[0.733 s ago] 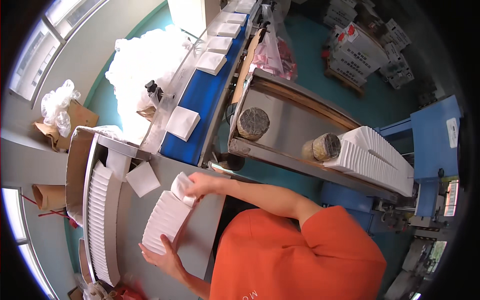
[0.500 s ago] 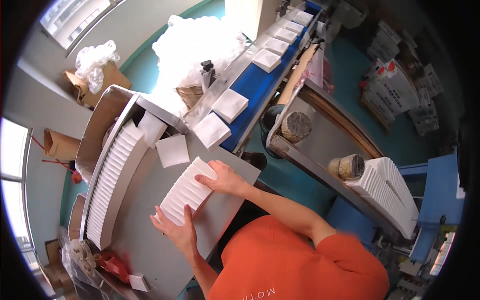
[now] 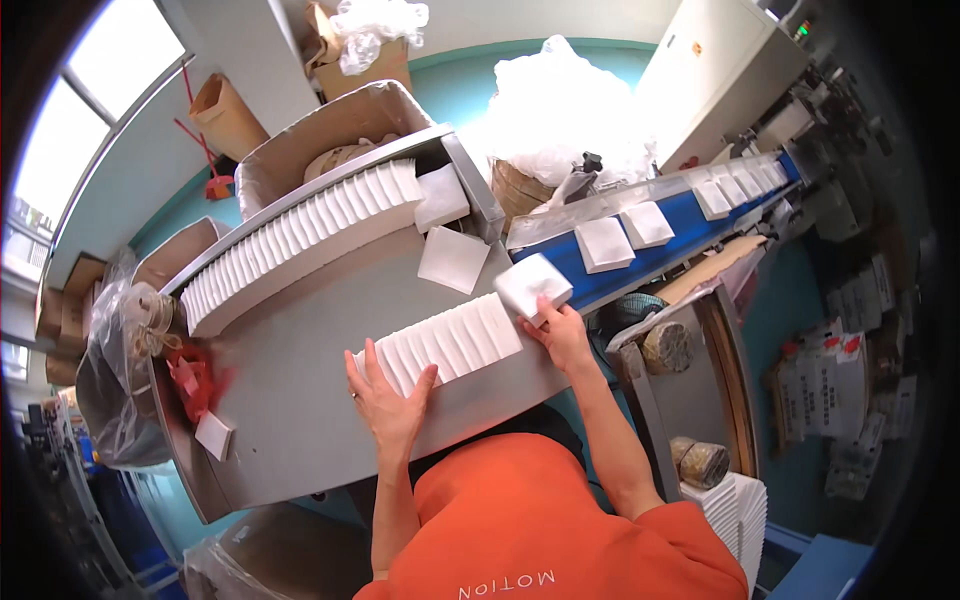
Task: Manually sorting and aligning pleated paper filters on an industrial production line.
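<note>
A row of white square pads (image 3: 440, 345), which look like stacks of paper napkins, stands on edge on the grey metal table (image 3: 290, 400) before me. My left hand (image 3: 393, 408) grips the row's left end, thumb on the near side and fingers on the far side. At the row's right end, my right hand (image 3: 560, 338) holds a single white pad (image 3: 535, 283) between thumb and fingers, beside the end of the blue belt (image 3: 570, 262). A loose white pad (image 3: 452, 258) lies flat farther back. A longer curved row of pads (image 3: 305, 240) lines the table's far edge.
Two pads (image 3: 625, 235) lie on the near part of the conveyor, with several more farther along. A raised metal rim (image 3: 320, 185) bounds the table's far side. A red plastic bag (image 3: 195, 378) sits at the left end. To the right stands a trough with a wrapped roll (image 3: 667, 347).
My view has turned, shifting the scene. My right hand has let go of the row and taken hold of a single pad near the belt's end. My left hand still grips the row.
</note>
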`<state>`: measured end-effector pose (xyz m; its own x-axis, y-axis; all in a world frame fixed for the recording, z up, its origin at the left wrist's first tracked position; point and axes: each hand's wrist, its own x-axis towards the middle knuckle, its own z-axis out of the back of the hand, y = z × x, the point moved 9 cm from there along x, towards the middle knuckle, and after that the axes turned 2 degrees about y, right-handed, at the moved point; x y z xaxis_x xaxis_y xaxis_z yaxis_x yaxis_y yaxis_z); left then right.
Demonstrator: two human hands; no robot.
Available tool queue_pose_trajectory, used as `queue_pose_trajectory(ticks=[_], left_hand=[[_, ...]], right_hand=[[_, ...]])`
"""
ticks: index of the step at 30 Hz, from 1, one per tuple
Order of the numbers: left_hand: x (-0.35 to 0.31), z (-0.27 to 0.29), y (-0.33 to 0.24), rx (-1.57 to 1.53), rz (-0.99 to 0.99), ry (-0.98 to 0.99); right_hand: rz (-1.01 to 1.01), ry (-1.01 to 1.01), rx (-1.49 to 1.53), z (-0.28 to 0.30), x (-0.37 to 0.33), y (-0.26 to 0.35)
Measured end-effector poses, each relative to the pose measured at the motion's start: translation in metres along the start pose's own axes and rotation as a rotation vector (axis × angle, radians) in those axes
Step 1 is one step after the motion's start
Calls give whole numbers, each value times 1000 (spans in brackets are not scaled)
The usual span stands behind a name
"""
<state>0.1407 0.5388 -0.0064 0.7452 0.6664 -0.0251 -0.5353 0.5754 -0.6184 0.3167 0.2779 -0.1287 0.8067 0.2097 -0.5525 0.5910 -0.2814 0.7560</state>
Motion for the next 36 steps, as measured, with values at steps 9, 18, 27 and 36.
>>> queue_pose_trajectory(ticks=[9, 18, 27, 36], left_hand=[[-9, -21, -25, 129, 88, -77], [-14, -34, -38, 144, 105, -58], [-16, -29, -32, 53, 92, -122], [-21, -46, -59, 177, 107, -105]], right_hand=[[8, 310, -447, -60, -27, -10], [258, 328, -864, -57, -27, 26], [-167, 230, -326, -1, -18, -2], [261, 346, -708, -58, -27, 14]])
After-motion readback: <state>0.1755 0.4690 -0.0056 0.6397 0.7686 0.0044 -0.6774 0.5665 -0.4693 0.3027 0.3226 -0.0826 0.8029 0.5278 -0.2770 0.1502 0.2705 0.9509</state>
